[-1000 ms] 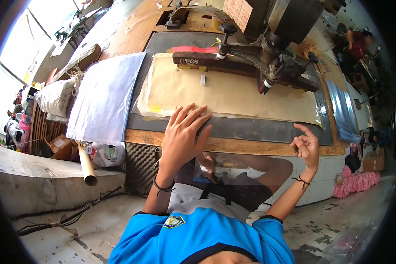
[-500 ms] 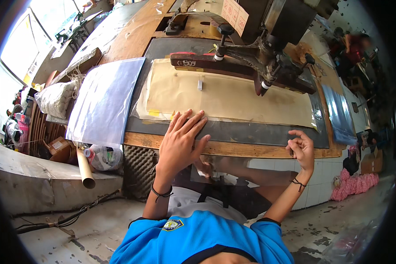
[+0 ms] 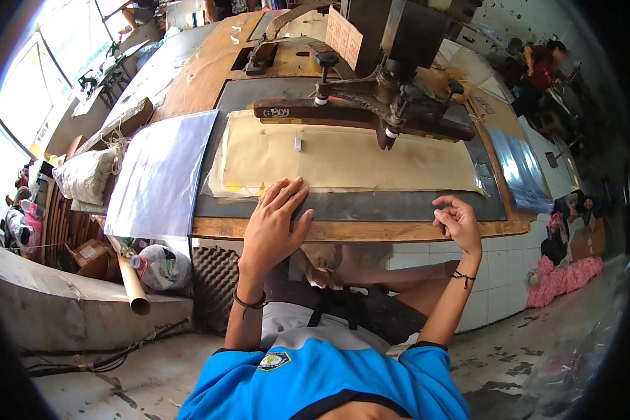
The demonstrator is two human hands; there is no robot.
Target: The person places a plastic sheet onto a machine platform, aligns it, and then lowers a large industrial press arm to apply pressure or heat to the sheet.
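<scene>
My left hand point(image 3: 276, 220) lies flat with its fingers stretched out. Its fingertips rest at the near edge of a long tan sheet point(image 3: 378, 159) on the dark grey table mat point(image 3: 259, 208). My right hand point(image 3: 460, 222) hovers by the table's near right edge, its fingers curled in toward the thumb; what they hold, if anything, cannot be made out. A small grey block point(image 3: 298, 144) sits on the tan sheet. Over the sheet's far side stands a press head with a dark red-brown bar point(image 3: 357, 117) and black knobs.
Clear plastic sheets point(image 3: 161, 168) are stacked at the left, with a bluish stack point(image 3: 518, 168) at the right. A cardboard tube point(image 3: 134, 287) and a plastic bag point(image 3: 164, 266) are low on the left. A pink bundle point(image 3: 563, 280) lies on the floor. Another person point(image 3: 539, 66) is at the far right.
The view has shifted a little, so the table and press sit farther left in it. Both hands keep nearly the same pose and place at the table.
</scene>
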